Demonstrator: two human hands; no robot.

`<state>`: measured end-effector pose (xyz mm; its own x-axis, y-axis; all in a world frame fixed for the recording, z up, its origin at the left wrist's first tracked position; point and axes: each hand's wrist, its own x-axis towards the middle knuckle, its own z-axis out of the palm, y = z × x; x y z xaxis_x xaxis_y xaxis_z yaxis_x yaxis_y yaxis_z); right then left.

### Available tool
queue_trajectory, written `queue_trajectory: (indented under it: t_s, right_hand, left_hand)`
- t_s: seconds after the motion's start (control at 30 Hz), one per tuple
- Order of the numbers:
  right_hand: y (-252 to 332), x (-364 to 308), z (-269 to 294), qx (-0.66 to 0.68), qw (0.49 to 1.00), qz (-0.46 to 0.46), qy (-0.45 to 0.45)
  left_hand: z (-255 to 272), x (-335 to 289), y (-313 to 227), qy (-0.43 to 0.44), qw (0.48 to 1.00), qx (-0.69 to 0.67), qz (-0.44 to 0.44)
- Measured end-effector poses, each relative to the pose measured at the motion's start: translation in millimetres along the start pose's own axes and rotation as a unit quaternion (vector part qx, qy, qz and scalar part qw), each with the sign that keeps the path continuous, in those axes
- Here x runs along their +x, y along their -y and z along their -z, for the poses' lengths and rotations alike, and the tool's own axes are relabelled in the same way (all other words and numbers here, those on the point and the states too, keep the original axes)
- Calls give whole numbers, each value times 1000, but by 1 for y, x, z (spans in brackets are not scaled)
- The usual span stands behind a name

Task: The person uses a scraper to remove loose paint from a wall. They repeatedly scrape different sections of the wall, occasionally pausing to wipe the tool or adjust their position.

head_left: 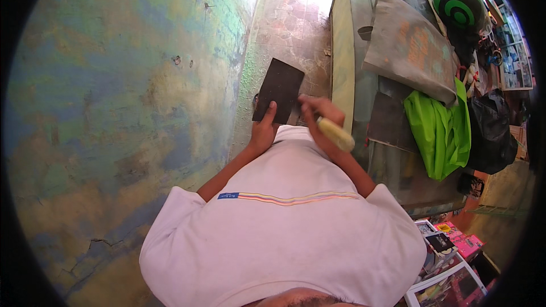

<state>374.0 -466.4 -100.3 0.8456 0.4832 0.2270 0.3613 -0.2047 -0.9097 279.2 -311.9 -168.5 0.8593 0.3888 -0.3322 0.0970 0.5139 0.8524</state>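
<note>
In my left hand (264,132) is a dark, flat rectangular panel (282,84), gripped along its near left edge with the thumb lying on top. It is tilted, with its far end pointing away from me. My right hand (327,111) is closed around a tool with a thick pale yellow handle (335,134), whose butt sticks out toward me. The fingertips are at the panel's right edge. The tool's working end is hidden or blurred, so its kind does not show.
A worn blue-green wall (136,96) rises close on the left. On the right, a glass-topped counter (367,88) carries a grey bag (409,45), a bright green bag (441,133), a black plastic bag (492,136) and a green-black helmet (458,1). Framed items (446,287) lie at lower right.
</note>
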Motion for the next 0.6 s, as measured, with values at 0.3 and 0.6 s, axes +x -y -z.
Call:
queue_trajectory:
  t_s: [0.3,0.6]
  right_hand:
    - [-14,12,-16,10,999,10,52]
    - [-64,65,-23,403,865,-298,11]
  left_hand:
    - [0,9,-11,-75,986,-149,-20]
    - [12,42,-65,17,835,397,-381]
